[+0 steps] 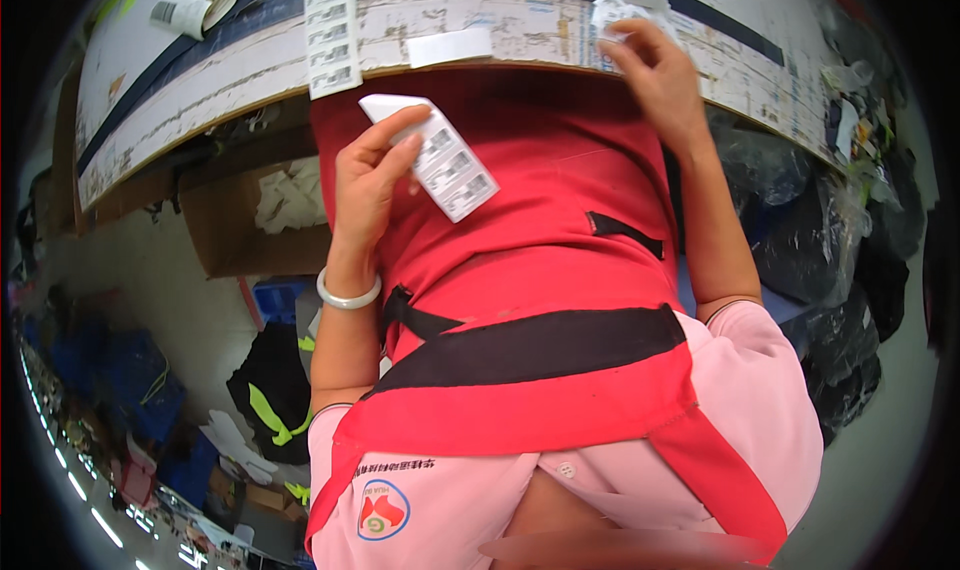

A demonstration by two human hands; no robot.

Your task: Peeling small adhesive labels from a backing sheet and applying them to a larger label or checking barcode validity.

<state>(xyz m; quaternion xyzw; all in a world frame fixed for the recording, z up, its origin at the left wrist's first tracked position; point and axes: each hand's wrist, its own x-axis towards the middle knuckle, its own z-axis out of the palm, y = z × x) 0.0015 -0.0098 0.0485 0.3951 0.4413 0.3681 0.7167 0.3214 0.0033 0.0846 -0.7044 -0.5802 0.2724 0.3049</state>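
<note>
The left hand [380, 170] pinches a folded strip of labels [458, 175] between thumb and fingers, grasping it near its upper end; the strip slants down to the right in front of the red apron [540, 190], its printed side facing up. The right hand [650, 70] has its fingers bent at some crumpled white paper [632, 12] on the table [510, 20]; whether they grip it or only touch it, I cannot tell. Between the hands, a blank white slip [450, 47] lies near the table's front edge. Left of it, a longer label strip [333, 35] runs over that edge. Farther left lies a loose label roll [200, 5]. Below the table, a carton [215, 230] holds pale cloth [292, 198]; plastic bags [815, 235] heap up on the right.
</note>
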